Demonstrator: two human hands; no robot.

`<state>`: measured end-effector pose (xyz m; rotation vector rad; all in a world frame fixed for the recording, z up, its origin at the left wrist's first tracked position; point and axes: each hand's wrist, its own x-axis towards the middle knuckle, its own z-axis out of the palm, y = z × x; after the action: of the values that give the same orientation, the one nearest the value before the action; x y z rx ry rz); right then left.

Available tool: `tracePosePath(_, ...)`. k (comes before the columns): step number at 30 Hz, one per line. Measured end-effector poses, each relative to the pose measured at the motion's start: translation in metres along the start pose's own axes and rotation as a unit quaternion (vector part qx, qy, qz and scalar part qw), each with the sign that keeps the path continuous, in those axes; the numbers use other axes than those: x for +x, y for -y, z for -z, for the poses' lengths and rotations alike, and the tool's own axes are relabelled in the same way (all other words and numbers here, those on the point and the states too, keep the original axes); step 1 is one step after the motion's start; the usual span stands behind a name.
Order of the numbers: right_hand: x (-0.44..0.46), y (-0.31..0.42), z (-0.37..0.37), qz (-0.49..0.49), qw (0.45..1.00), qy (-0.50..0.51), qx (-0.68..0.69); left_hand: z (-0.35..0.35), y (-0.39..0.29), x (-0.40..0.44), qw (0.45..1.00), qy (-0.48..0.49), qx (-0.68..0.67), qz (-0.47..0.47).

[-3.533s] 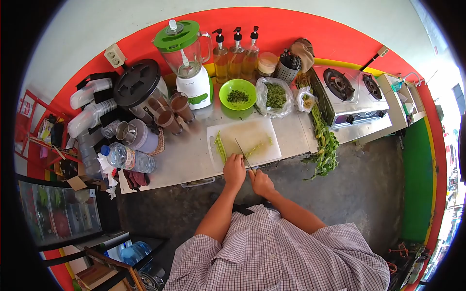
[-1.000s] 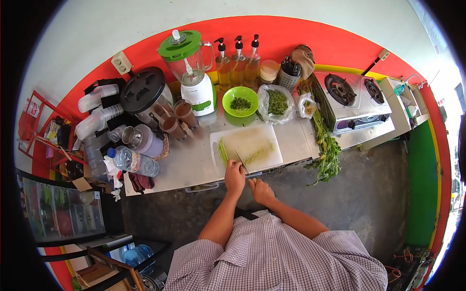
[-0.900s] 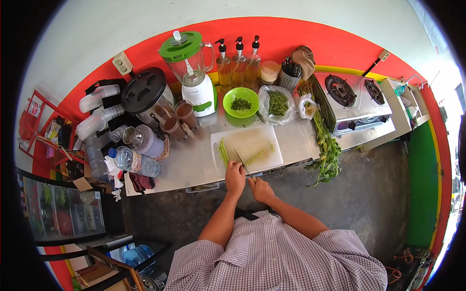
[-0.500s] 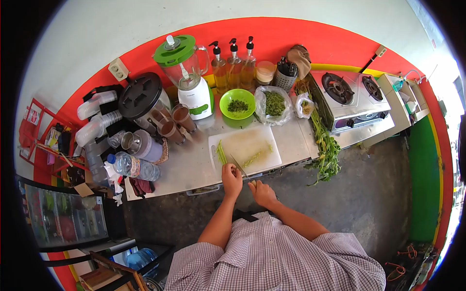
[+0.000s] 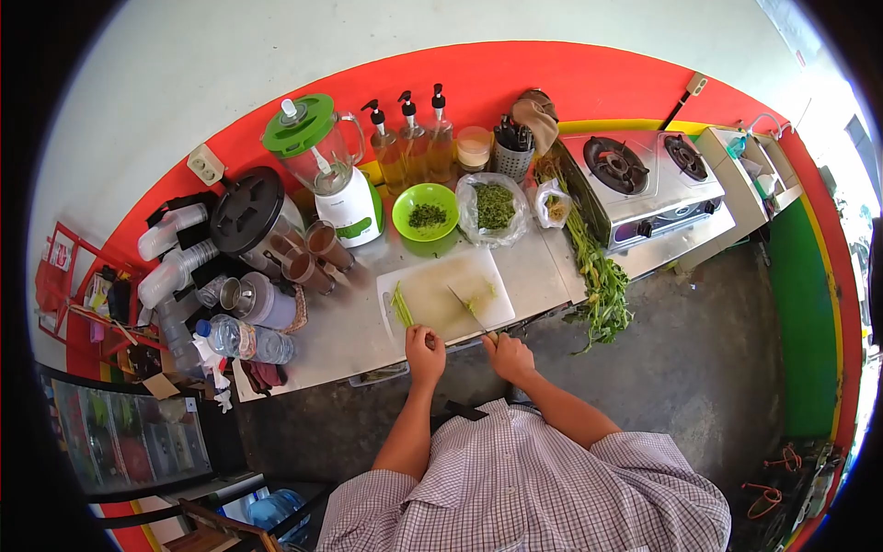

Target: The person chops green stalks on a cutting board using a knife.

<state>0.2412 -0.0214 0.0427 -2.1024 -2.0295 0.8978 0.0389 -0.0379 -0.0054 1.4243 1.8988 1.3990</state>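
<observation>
On the white cutting board (image 5: 432,317) lie a small bundle of green stalks (image 5: 401,305) and, further right, a little heap of chopped greens (image 5: 477,303). My right hand (image 5: 509,357) is closed around the handle of a knife (image 5: 467,307), whose blade slants up and left over the board beside the chopped bits. My left hand (image 5: 425,355) is at the board's near edge, its fingers curled in, just below the stalks' lower ends. What those fingers hold, if anything, is too small to make out.
Behind the board stand a green bowl (image 5: 425,213) with chopped greens, a plastic bag of greens (image 5: 497,207) and a blender (image 5: 345,198). Leafy stalks (image 5: 602,290) hang over the counter edge beside the gas stove (image 5: 644,184). Cups and a water bottle (image 5: 246,340) crowd the left.
The knife has moved right, away from my left hand and the stalks, to the chopped greens. My hands are further apart. The whole view has shifted slightly.
</observation>
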Motion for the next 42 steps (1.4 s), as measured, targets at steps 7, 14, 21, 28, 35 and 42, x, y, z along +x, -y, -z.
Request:
tracePosePath(7,0.021,-0.022,0.021,-0.027,0.999,-0.006,0.019,0.009,-0.008,0.001,0.997,0.078,0.023,0.011)
tracePosePath(14,0.032,-0.024,0.026,-0.027,0.998,-0.002,0.056,0.023,-0.007,-0.005,0.996,0.085,-0.014,0.017)
tracePosePath(21,0.037,-0.036,0.03,0.022,0.994,-0.017,0.107,0.04,0.005,0.007,0.989,-0.052,0.139,0.014)
tracePosePath(28,0.039,-0.039,0.034,-0.009,0.989,-0.066,0.134,0.036,0.026,0.043,0.984,-0.056,0.164,0.051)
tracePosePath(35,0.04,-0.041,0.027,-0.017,0.993,-0.056,0.102,0.041,0.048,0.078,0.982,-0.078,0.143,0.095)
tracePosePath(42,0.036,-0.042,0.03,0.008,0.991,-0.057,0.119,0.044,0.045,0.093,0.98,-0.035,0.156,0.117)
